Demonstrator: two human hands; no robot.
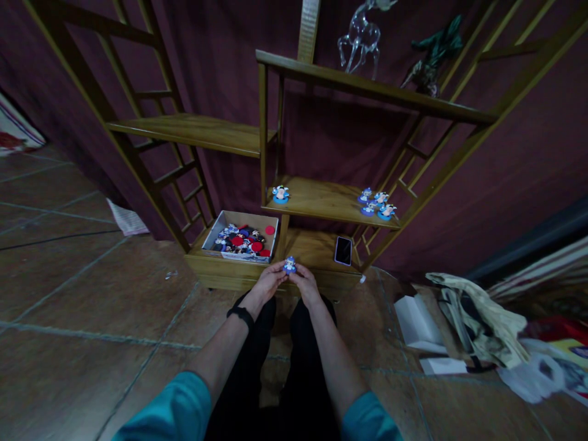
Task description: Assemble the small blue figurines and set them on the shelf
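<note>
Between my left hand [271,279] and my right hand [304,283] is a small blue-and-white figurine [289,265], upright, with the fingers of both hands closed on its sides. Just beyond, on the low shelf, sits an open cardboard box [215,228] with many small figurines and red discs jumbled inside. One figurine on a blue base [280,195] stands at the left end of the shelf above. At that shelf's right end a cluster of similar figurines [368,208] stands close together.
A phone [343,251] lies on the low shelf to the right. Higher up stand a clear glass deer [361,37] and a dark green statue [434,58]. On the floor at right are a white box [419,321], a beige cloth bag [487,318] and a plastic bag [533,376].
</note>
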